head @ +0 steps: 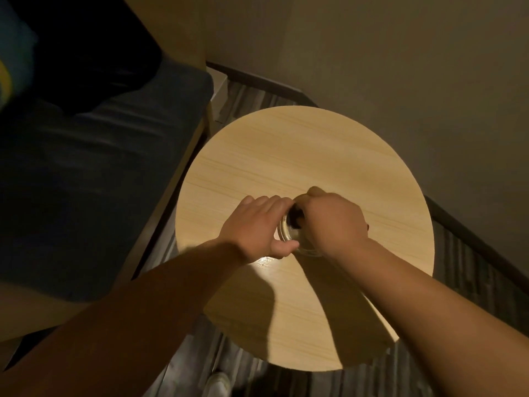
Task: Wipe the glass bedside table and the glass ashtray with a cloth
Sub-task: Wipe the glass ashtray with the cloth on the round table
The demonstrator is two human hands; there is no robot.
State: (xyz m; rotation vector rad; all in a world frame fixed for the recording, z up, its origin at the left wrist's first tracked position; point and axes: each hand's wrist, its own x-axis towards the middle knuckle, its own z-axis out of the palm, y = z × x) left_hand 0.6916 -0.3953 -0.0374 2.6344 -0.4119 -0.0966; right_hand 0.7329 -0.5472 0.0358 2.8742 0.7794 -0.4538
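A clear glass ashtray (pixel 286 234) stands near the middle of the round, light wood-look bedside table (pixel 286 156). My left hand (pixel 254 224) wraps around its left side, thumb along the near rim. My right hand (pixel 332 222) is curled over the ashtray from the right, pressing a dark cloth (pixel 296 217) into its bowl. Most of the cloth and the right half of the ashtray are hidden under that hand.
A bed with a dark blue cover (pixel 94 173) and a wooden frame runs along the table's left side. Beige walls with a dark skirting board (pixel 472 239) close in behind and to the right. The floor is grey wood planks (pixel 252 96). A white shoe (pixel 219 382) shows below the table.
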